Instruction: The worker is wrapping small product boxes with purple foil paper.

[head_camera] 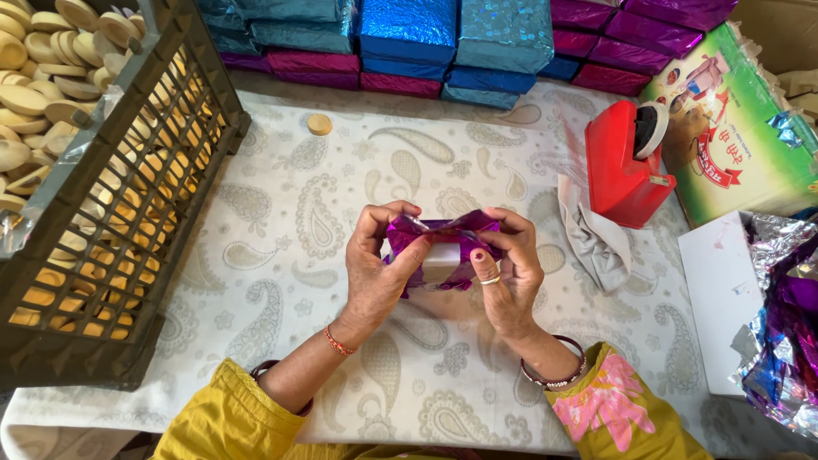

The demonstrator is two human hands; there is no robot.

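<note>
1. At centre of the paisley-clothed surface (281, 247), the left hand (375, 273) and right hand (507, 273) each keep a closed grip on one purple foil wrapper (443, 234) folded round a white block (445, 260).
2. At 9 o'clock stands a crate (111, 255) of pale discs; at 2 o'clock, a red tape dispenser (622, 170).

- left hand (375, 273): thin red-orange thread bracelet on the wrist, dark bangle further back by the mustard-yellow sleeve at about 7 o'clock
- right hand (507, 277): silver ring, dark red nail polish, maroon bangles with a sparkly band, yellow sleeve with pink flower print at 5 o'clock
</note>
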